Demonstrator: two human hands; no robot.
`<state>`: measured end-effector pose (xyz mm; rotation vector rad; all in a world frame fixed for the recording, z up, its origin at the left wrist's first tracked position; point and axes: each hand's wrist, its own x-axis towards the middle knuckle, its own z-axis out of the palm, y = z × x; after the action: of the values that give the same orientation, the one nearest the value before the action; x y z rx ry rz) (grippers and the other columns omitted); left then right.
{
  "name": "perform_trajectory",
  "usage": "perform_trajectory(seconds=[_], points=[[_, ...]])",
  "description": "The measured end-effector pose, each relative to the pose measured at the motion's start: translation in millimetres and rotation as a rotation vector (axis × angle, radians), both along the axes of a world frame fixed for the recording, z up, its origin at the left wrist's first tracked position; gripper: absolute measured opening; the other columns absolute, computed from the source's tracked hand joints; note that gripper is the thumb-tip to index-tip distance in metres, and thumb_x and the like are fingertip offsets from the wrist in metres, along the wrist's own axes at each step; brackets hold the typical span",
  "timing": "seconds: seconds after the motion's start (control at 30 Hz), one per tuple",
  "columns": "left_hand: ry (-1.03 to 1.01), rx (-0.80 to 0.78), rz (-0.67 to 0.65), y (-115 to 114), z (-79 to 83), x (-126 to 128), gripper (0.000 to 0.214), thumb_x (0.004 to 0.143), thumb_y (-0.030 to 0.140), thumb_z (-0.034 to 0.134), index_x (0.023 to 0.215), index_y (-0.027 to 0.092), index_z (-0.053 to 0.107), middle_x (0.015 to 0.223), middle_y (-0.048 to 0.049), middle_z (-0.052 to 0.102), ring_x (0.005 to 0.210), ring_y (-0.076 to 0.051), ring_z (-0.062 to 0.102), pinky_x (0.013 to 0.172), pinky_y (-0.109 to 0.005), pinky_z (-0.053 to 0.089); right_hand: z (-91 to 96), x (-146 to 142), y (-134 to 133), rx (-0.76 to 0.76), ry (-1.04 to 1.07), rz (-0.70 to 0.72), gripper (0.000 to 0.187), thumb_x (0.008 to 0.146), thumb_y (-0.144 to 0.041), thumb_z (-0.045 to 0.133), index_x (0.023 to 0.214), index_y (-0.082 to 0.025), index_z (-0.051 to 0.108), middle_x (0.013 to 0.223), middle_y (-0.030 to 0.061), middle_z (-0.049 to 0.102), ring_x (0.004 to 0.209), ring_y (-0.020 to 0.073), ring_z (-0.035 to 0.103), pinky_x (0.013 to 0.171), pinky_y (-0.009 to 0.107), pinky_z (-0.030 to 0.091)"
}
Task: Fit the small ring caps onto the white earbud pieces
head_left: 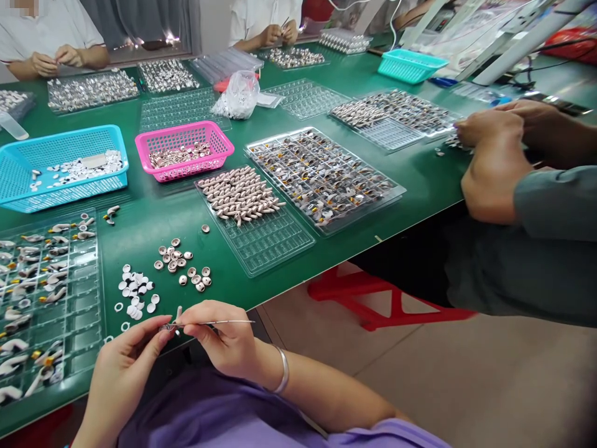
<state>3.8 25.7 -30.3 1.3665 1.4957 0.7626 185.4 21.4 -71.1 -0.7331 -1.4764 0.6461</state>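
My left hand pinches a small pale part at the fingertips, just over the near table edge. My right hand, with a silver bangle on the wrist, is closed on thin metal tweezers whose tip meets that part. Both hands hover below two loose heaps on the green table: white rings and beige caps.
A clear tray of assembled pieces lies at left. Blue basket, pink basket and further clear trays fill the table. A co-worker's hands work at right; others sit at the far side. A red stool stands under the table.
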Motion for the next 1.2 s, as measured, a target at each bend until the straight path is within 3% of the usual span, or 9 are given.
perform_trajectory(seconds=[0.5, 0.7, 0.93, 1.2], points=[[-0.022, -0.010, 0.026, -1.6, 2.5, 4.0, 0.033, 0.064, 0.051, 0.082, 0.081, 0.023, 0.082, 0.079, -0.0059, 0.082, 0.070, -0.024, 0.078, 0.066, -0.024, 0.063, -6.0, -0.3, -0.6, 0.211, -0.110, 0.010, 0.011, 0.098, -0.015, 0.055, 0.103, -0.014, 0.064, 0.087, 0.0101, 0.076, 0.087, 0.0148, 0.072, 0.083, 0.024, 0.061], [-0.041, -0.034, 0.033, 0.1, 3.6, 4.3, 0.035, 0.063, 0.052, 0.082, 0.083, 0.023, 0.082, 0.082, -0.0066, 0.082, 0.073, -0.026, 0.079, 0.068, -0.028, 0.064, -4.3, 1.9, -0.2, 0.203, -0.139, 0.025, 0.015, 0.096, -0.014, 0.054, 0.109, -0.018, 0.062, 0.089, 0.0093, 0.076, 0.085, 0.0158, 0.072, 0.079, 0.026, 0.062], [-0.087, -0.088, 0.053, 2.0, 5.2, 5.1, 0.036, 0.059, 0.051, 0.084, 0.083, 0.024, 0.082, 0.082, -0.0058, 0.082, 0.073, -0.025, 0.078, 0.067, -0.027, 0.064, -6.6, -0.4, 0.5, 0.322, -0.234, -0.049, 0.012, 0.094, -0.013, 0.058, 0.104, -0.016, 0.064, 0.088, 0.0101, 0.076, 0.081, 0.0154, 0.073, 0.081, 0.025, 0.063], [-0.055, -0.107, 0.051, 2.5, 5.7, 5.1, 0.041, 0.060, 0.056, 0.083, 0.086, 0.024, 0.082, 0.085, -0.0060, 0.082, 0.074, -0.023, 0.078, 0.068, -0.025, 0.063, -6.7, -3.4, 1.1, 0.306, -0.209, -0.074, 0.013, 0.094, -0.011, 0.056, 0.103, -0.016, 0.064, 0.085, 0.0104, 0.076, 0.078, 0.0161, 0.072, 0.077, 0.026, 0.063]])
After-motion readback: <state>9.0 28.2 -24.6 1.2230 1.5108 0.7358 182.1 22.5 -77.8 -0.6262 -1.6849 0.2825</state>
